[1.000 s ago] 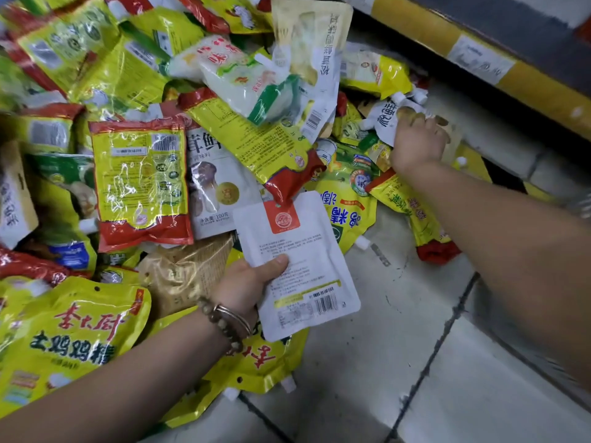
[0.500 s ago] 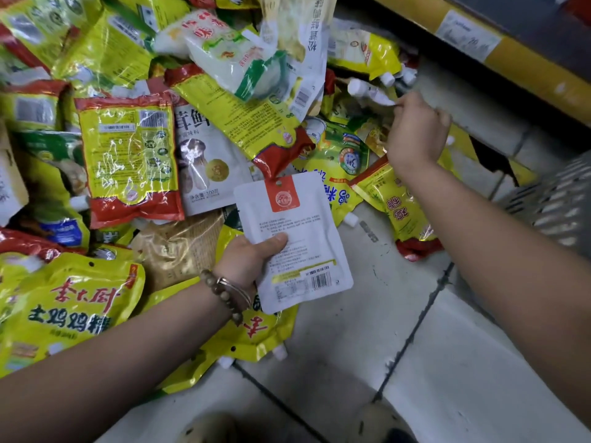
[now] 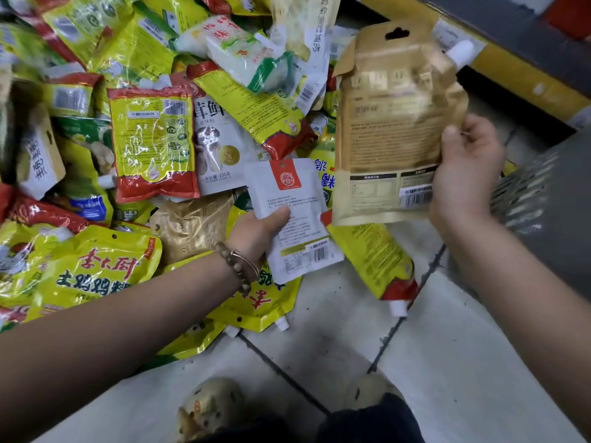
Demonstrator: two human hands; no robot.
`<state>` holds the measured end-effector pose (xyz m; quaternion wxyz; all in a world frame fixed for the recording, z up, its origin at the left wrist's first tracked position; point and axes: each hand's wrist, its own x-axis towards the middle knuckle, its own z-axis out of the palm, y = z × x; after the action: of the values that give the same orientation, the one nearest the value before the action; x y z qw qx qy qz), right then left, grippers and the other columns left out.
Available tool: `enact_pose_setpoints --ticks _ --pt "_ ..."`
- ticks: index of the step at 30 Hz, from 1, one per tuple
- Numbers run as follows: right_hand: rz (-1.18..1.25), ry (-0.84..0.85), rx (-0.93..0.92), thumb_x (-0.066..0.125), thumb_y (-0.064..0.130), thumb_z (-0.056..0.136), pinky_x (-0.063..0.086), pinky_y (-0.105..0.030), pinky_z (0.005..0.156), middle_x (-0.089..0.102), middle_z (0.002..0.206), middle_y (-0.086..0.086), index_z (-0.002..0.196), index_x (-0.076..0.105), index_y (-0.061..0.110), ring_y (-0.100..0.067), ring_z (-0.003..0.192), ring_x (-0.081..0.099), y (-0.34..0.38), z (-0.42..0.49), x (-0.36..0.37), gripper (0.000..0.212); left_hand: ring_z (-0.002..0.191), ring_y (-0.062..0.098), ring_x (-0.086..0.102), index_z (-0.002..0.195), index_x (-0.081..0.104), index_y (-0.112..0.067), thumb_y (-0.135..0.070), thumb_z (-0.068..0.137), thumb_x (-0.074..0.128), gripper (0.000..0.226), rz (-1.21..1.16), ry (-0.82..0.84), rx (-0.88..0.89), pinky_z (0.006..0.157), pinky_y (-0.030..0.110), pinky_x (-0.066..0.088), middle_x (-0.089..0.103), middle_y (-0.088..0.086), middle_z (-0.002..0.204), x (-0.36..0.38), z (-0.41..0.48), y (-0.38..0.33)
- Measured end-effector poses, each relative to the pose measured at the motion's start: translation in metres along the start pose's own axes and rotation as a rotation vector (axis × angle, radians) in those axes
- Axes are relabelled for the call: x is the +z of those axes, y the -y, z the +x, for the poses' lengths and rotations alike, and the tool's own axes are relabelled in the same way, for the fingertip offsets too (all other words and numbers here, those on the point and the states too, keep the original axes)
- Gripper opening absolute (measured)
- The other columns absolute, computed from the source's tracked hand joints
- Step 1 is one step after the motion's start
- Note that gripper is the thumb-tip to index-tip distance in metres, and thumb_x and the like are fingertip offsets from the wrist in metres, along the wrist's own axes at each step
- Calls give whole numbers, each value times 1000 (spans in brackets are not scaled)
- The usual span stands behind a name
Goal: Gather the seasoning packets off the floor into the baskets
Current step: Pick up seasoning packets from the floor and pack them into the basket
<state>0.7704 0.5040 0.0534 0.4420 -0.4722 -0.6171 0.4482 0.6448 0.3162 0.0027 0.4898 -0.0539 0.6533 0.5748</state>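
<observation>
Several seasoning packets (image 3: pixel 153 145), mostly yellow and red, lie heaped on the tiled floor across the left and top of the view. My left hand (image 3: pixel 256 233) holds a white pouch with a red label (image 3: pixel 294 219) by its left edge, thumb on its face, just above the heap. Raised in the air on the right is a large gold spouted pouch (image 3: pixel 393 123), back side with barcode toward me; my right hand (image 3: pixel 463 174) grips its right edge. A grey mesh basket (image 3: pixel 524 190), blurred, shows just right of that hand.
A shelf base with a yellow strip (image 3: pixel 524 78) and price tags runs along the top right. Bare grey floor tiles (image 3: pixel 431 362) lie in front of me. My two shoes (image 3: pixel 211 407) are at the bottom edge.
My right hand has pulled the gold spouted pouch out of the heap and lifted it up toward me. The left hand still holds the white pouch in about the same place.
</observation>
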Motion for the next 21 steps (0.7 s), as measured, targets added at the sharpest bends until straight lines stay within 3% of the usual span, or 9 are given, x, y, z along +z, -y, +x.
enact_pose_setpoints --ticks 2,6,9,11,14,17,21 --pt "52 7 35 48 9 88 46 -17 76 61 85 9 81 57 27 3 77 56 1 -7 3 22 104 34 61 117 57 -3 -9 93 54 25 -12 -5 11 97 48 45 61 18 120 -1 -2 1" --pt "79 191 203 44 0 95 47 -21 77 62 83 7 85 57 20 4 73 58 -14 -38 18 26 89 23 66 104 61 -12 -17 95 50 15 -113 44 52 91 44 49 68 7 102 -2 -7 1" --pt "-12 267 278 44 0 96 47 -22 68 61 76 7 86 57 20 -1 64 56 -34 -56 25 25 109 22 62 112 63 -14 -48 82 59 45 -169 88 26 102 44 43 66 7 118 1 -8 -1" --pt "-73 314 296 45 2 96 45 -22 65 60 75 5 92 57 16 -4 65 54 -43 -66 28 19 107 20 63 112 64 -15 -58 70 59 60 -163 125 -4 97 40 48 66 7 116 2 -8 -2" --pt "-131 443 326 43 2 97 43 -19 65 61 80 2 86 55 17 -6 70 54 -47 -81 34 22 84 20 69 106 66 -8 -39 68 65 49 -122 120 -24 80 32 57 70 9 101 2 -7 1" --pt "-114 549 441 46 4 95 44 -26 65 60 74 1 74 53 21 -12 69 55 -45 -79 39 27 83 25 69 105 68 -4 -14 77 70 30 -91 29 -15 77 34 54 71 13 100 0 -1 4" --pt "-141 477 396 52 19 92 44 -32 63 62 87 -4 88 56 21 -17 73 59 -57 -22 55 6 72 21 70 95 70 -8 -11 79 69 17 -84 32 -25 66 30 57 74 6 81 -2 6 3"
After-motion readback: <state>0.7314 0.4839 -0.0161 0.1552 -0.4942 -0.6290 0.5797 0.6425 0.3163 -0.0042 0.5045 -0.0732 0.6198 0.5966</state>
